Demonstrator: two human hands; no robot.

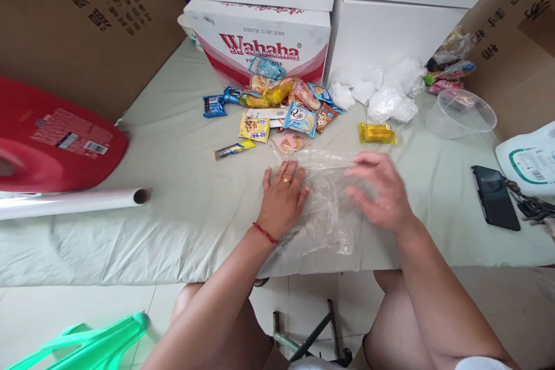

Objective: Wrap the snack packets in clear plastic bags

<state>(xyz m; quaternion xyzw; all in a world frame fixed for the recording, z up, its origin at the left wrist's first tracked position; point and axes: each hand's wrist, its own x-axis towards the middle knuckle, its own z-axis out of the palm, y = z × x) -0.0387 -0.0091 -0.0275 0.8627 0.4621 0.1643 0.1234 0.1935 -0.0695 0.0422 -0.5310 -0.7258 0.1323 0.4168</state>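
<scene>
A clear plastic bag (329, 202) lies crumpled on the cloth-covered table in front of me. Flat on its left side rests my left hand (284, 193), fingers spread, with a ring and a red string bracelet. Over the bag's right edge is my right hand (381, 191), blurred, its thumb and fingers apart and nothing visible between them. Just beyond the bag is a pile of wrapped snacks, among them a blue packet (300, 119), a yellow packet (255, 127) and a pinkish packet (289, 142). A yellow-wrapped snack (377, 133) lies apart, beyond my right hand.
Behind the snacks stands a Wahaha carton (264, 40). Crumpled white plastic bags (392, 98) and a clear round tub (462, 113) sit at the back right. A black phone (495, 196) lies far right. At left are a red jug (56, 136) and a white roll (78, 202).
</scene>
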